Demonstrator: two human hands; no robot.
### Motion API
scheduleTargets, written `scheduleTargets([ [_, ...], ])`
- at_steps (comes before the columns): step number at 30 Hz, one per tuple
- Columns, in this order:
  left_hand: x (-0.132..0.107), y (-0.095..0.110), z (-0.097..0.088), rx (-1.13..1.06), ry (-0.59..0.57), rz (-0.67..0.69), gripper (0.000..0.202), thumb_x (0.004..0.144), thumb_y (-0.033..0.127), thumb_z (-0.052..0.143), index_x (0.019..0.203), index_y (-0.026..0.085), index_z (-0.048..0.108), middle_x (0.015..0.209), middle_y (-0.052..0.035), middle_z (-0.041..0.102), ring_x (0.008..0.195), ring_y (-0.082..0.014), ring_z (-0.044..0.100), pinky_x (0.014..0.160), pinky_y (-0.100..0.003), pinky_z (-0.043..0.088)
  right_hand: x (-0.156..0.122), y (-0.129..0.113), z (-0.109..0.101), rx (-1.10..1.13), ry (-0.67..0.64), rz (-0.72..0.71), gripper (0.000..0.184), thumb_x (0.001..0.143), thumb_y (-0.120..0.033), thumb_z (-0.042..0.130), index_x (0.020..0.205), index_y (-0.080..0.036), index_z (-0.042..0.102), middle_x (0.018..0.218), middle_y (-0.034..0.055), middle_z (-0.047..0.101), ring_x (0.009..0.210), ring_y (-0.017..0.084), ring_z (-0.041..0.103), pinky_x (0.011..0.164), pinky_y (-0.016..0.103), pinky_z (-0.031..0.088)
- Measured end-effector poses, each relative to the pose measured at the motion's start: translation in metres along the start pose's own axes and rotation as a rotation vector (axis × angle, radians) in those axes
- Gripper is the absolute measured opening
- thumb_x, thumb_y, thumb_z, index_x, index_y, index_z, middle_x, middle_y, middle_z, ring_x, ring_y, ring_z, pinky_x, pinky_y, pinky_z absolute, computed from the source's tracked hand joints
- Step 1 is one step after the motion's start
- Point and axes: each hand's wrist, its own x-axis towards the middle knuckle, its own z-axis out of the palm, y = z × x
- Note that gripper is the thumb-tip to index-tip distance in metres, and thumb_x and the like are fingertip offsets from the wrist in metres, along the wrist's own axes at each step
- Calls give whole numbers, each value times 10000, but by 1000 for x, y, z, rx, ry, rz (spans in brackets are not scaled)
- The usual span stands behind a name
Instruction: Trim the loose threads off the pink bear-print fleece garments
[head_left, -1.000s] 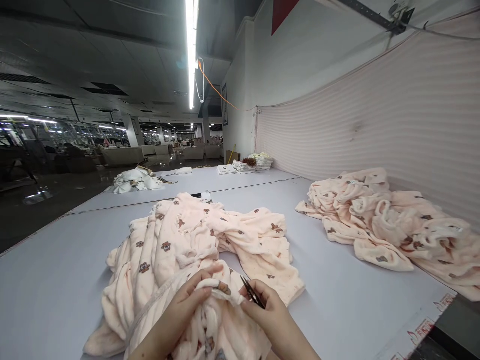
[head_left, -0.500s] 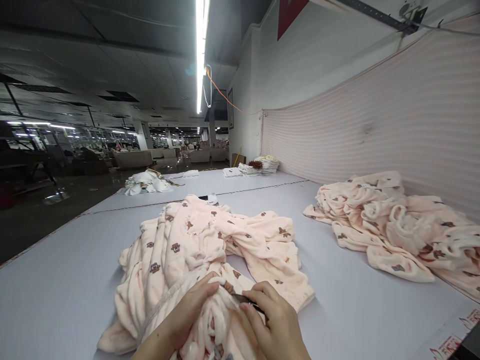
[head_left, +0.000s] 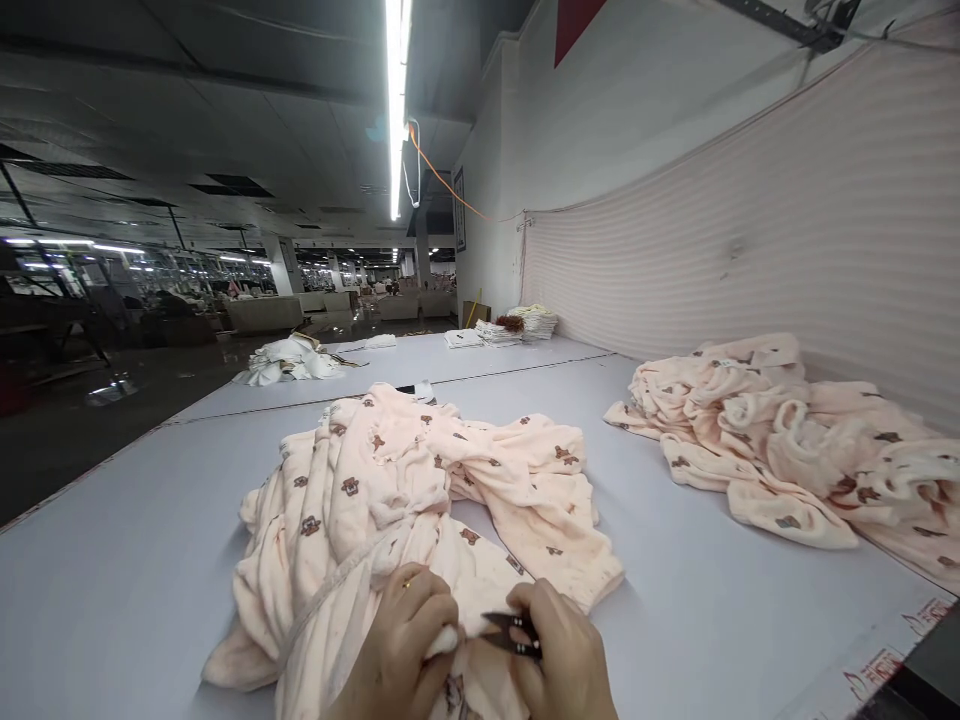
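Pale pink plush garments (head_left: pixel 352 520) with small brown bear prints lie bunched on the table before me. My left hand (head_left: pixel 409 640) is closed on a fold of the garment, a white bit of fabric bulging between its fingers. In my right hand (head_left: pixel 562 650) are black thread snips (head_left: pixel 514 634), their blades apart and pointing left toward the left hand. The blade tips are just beside the gathered cloth; whether they touch it I cannot tell.
Another heap of the same pink garments (head_left: pixel 757 440) lies on the right of the table (head_left: pixel 135 540). White cloth (head_left: pixel 292 360) is piled at the far left, and stacked fabric pieces (head_left: pixel 499 332) stand at the back. A pink striped curtain (head_left: pixel 720 260) hangs along the right.
My left hand has turned knuckles-up and gathered the cloth into its fingers. My right hand has moved slightly right, and the blades of the thread snips now show apart.
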Motion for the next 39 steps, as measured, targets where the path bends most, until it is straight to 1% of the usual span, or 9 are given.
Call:
scheduleTargets([
  [2,-5,-2,1,27,30,85,210,777,17,455,746,224,435,826,-31,540,805,-194,505,867,-402,400,-5,-2,-1,-16,-11,-44,172,714,-117,455,800,-230,553,679,-14,553,582,152,511,556,241,373],
  [4,-10,-3,1,43,58,102,227,759,19,481,717,225,395,857,-35,534,793,-187,512,910,-437,395,-7,-4,-5,102,-143,55,187,706,-103,464,785,-230,576,711,-14,575,611,143,550,560,222,406],
  [6,-13,-4,1,57,72,99,239,753,30,505,703,228,381,854,-34,522,765,-182,505,889,-436,420,-6,-5,-11,259,-301,177,207,716,-107,509,833,-230,627,790,-8,620,707,141,608,624,210,457],
  [9,-16,-5,2,69,86,95,246,765,14,474,690,225,375,833,-34,498,753,-177,488,794,-383,455,-4,-9,-22,363,-406,191,230,805,-243,589,1023,-247,659,907,19,651,832,156,642,727,222,490],
  [11,-16,-5,3,67,100,122,253,768,-7,440,685,220,364,821,-30,482,748,-171,473,762,-358,447,-4,-12,-26,309,-396,151,256,874,-327,543,1102,-259,639,946,33,654,853,162,647,729,225,496],
  [16,-17,-7,4,25,91,105,277,750,-35,420,700,212,304,836,-20,452,752,-161,437,725,-328,404,-7,-15,-26,106,-323,109,212,905,-320,514,1064,-284,650,917,20,674,831,175,659,714,245,497],
  [20,-19,-7,4,-4,48,76,299,723,-50,423,717,212,277,877,-18,443,783,-158,446,715,-305,395,-8,-13,-24,216,-337,50,245,886,-344,556,1102,-266,642,919,28,673,807,153,667,692,207,501],
  [26,-20,-6,2,-13,29,26,315,716,-70,411,720,214,273,950,-15,456,841,-151,481,747,-277,399,-8,-16,-19,263,-297,133,228,912,-310,500,1041,-262,682,894,32,672,817,158,654,703,216,491],
  [39,-20,-10,5,-50,73,25,314,705,-82,368,716,220,283,973,-12,471,879,-140,500,745,-249,421,-12,-14,-14,322,-252,171,257,918,-370,486,989,-253,704,844,41,661,779,168,641,676,231,466],
])
